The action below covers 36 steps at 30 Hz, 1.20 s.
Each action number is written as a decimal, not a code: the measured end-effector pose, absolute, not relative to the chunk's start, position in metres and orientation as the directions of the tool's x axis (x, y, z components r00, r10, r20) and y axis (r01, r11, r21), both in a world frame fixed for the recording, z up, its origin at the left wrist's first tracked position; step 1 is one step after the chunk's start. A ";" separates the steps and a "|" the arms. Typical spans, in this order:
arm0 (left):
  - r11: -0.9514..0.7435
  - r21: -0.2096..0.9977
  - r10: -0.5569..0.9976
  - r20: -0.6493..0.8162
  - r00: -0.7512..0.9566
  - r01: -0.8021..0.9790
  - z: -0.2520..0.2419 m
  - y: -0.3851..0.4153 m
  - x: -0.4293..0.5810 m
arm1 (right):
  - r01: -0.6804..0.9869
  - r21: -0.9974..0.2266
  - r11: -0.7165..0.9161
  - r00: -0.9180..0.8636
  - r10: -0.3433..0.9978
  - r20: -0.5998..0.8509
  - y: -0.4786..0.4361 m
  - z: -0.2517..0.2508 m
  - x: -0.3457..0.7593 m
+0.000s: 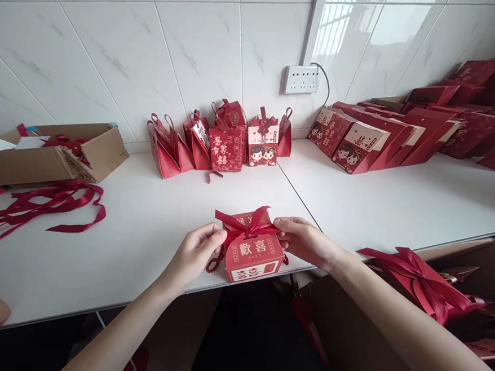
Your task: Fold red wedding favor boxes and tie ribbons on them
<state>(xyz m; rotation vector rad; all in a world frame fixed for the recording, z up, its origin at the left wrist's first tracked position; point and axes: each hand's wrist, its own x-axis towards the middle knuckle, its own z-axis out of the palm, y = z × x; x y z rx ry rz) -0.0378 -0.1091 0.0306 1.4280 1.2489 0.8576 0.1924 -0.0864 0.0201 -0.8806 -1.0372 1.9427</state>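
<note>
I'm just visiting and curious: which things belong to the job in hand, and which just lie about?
Job:
small red box
bow, held by left hand and right hand
probably loose ribbon

Apparently just there:
standing gift boxes
wall socket

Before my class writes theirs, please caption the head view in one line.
Left hand and right hand hold a ribbon bow atop a red box on a white tabletop.

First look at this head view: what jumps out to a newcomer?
Probably the red gift box at the front edge of the white table, its ribbon bow pinched at either side by the left hand and right hand. Next, the small red boxes standing near the tiled wall, and the loose ribbon lying at left before a cardboard box.
</note>
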 end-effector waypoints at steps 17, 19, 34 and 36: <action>-0.393 0.728 0.908 0.404 0.112 0.561 0.047 -0.109 -0.036 | 0.439 -0.794 0.421 -0.383 0.887 0.259 -0.056 0.078 0.190; -0.567 0.529 0.783 0.583 0.215 0.631 0.053 -0.108 -0.030 | 0.494 -0.682 0.539 -0.559 0.798 0.225 -0.048 0.085 0.167; -0.666 0.214 0.725 0.411 0.553 0.714 0.052 -0.104 -0.014 | 0.501 -0.804 0.321 -0.629 0.772 -0.084 -0.021 0.071 0.135; -0.671 0.236 0.726 0.404 0.557 0.703 0.052 -0.103 -0.013 | 0.537 -0.778 0.327 -0.596 0.800 -0.074 -0.022 0.073 0.132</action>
